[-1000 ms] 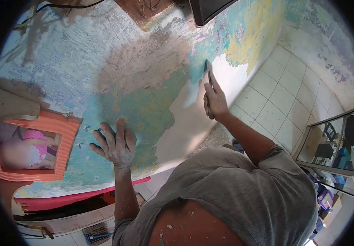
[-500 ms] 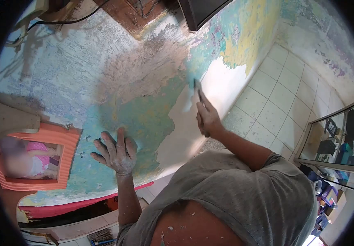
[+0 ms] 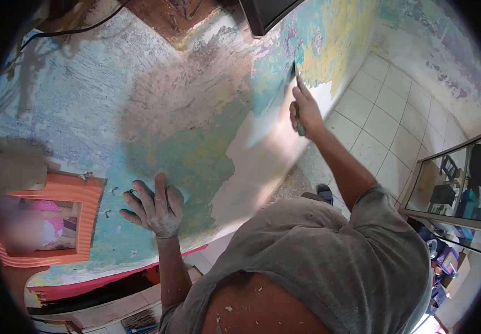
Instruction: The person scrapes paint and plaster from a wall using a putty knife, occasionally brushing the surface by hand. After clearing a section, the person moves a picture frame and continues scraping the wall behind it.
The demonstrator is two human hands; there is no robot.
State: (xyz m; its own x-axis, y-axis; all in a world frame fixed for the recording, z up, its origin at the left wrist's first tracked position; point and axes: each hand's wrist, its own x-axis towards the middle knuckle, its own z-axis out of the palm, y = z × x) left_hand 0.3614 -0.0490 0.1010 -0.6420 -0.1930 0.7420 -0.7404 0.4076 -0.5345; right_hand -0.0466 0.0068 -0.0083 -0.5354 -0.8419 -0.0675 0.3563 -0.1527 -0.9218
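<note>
My right hand (image 3: 309, 114) is wrapped round the handle of a scraper (image 3: 302, 86). The tool's thin blade is seen nearly edge-on against the wall (image 3: 190, 158), where green and yellow paint borders a smooth pale patch (image 3: 251, 172). Whether the blade touches the surface is hard to tell. Lower left, my left hand (image 3: 159, 210) rests on the green paint with its fingers spread, dusty and holding nothing. Small hooks (image 3: 108, 214) stick out of the wall just left of that hand.
An orange-framed picture (image 3: 84, 222) hangs at the left. A black-edged screen (image 3: 260, 19) juts in at the top, beside a brown shelf (image 3: 176, 25). White floor tiles (image 3: 385, 122) run along the wall's foot. A glass cabinet (image 3: 452, 183) stands at the right.
My right hand has carried the scraper up and to the right along the wall. My left hand keeps its place on the paint. A dark shoe now shows below my right arm.
</note>
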